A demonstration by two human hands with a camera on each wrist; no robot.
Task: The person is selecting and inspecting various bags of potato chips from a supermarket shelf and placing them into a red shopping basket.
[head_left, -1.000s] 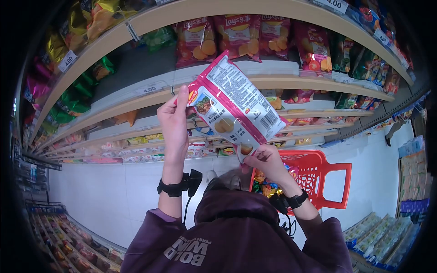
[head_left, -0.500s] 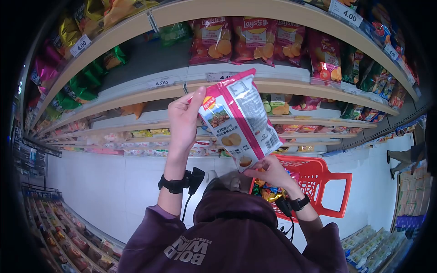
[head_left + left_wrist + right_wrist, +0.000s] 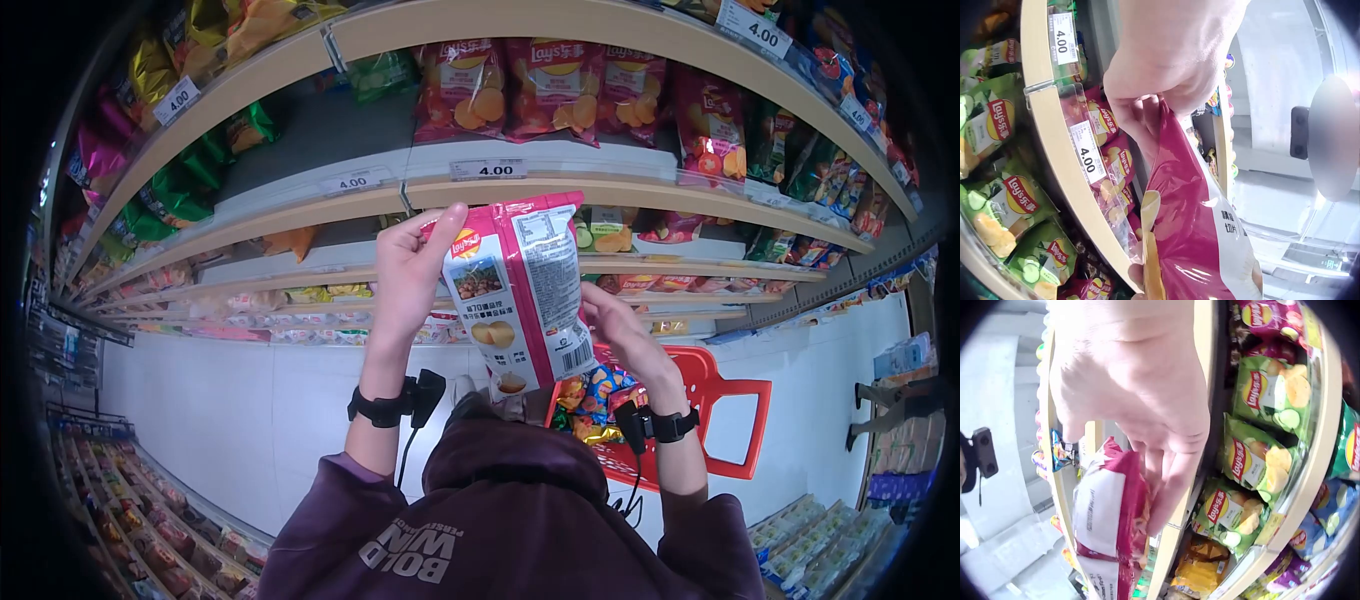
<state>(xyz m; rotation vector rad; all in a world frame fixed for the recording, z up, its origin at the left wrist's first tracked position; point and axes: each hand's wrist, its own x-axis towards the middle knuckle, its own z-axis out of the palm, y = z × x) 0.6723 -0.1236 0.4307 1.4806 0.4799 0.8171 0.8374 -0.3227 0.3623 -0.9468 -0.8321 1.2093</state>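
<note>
A pink and white bag of Lay's potato chips [image 3: 520, 300] hangs upright before my chest, its printed back toward me. My left hand [image 3: 410, 265] pinches the bag's upper left corner between thumb and fingers. At the bag's right edge is my right hand [image 3: 632, 338], its fingers reaching along the far side. In the right wrist view those fingers [image 3: 1169, 487] lie fairly straight against the bag, with the thumb apart from them. Green and yellow chips show on the bag's pink front in the left wrist view, close to my left fingers.
Shelves of chip bags rise ahead, with pink Lay's bags [image 3: 555, 90] above and price tags [image 3: 490, 169] along the shelf edge [image 3: 650, 190]. A red shopping basket [image 3: 693, 370] with several colourful packets [image 3: 595, 395] stands below my right hand. Another person's legs [image 3: 890, 400] show at far right.
The chip bag has come lower and turned from tilted to nearly upright. My right hand has let go of the bottom corner and moved up to the right edge; the left keeps its grip.
</note>
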